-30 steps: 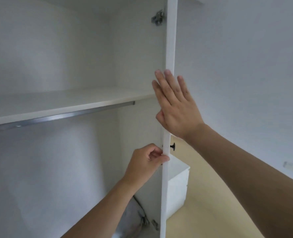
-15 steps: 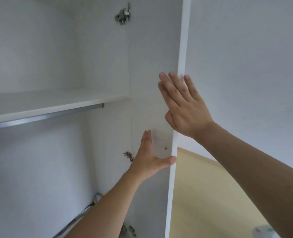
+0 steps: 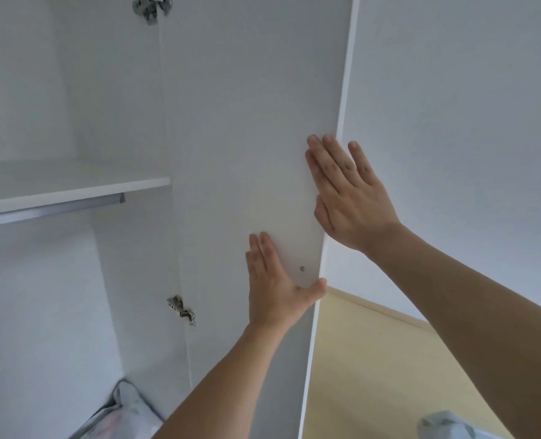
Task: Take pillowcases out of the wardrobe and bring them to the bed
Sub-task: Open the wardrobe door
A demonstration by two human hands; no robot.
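Observation:
The white wardrobe door (image 3: 247,122) stands swung wide, its inner face toward me. My left hand (image 3: 275,283) presses flat against that inner face, fingers straight, thumb hooked at the door's edge. My right hand (image 3: 348,191) lies flat with straight fingers along the door's outer edge, higher up. At the wardrobe's bottom left a pale patterned fabric bundle (image 3: 126,413), perhaps a pillowcase, shows partly behind my left forearm.
A white shelf (image 3: 72,188) with a metal hanging rail (image 3: 50,210) beneath it crosses the wardrobe interior at left. Hinges sit at the top (image 3: 150,6) and lower (image 3: 182,310) door side. Yellow floor (image 3: 373,359) and a pale fabric object (image 3: 446,427) lie at right.
The door has swung further open to the right. My left hand went from pinching the door edge to pressing flat on its inner face. The fabric bundle has come into view.

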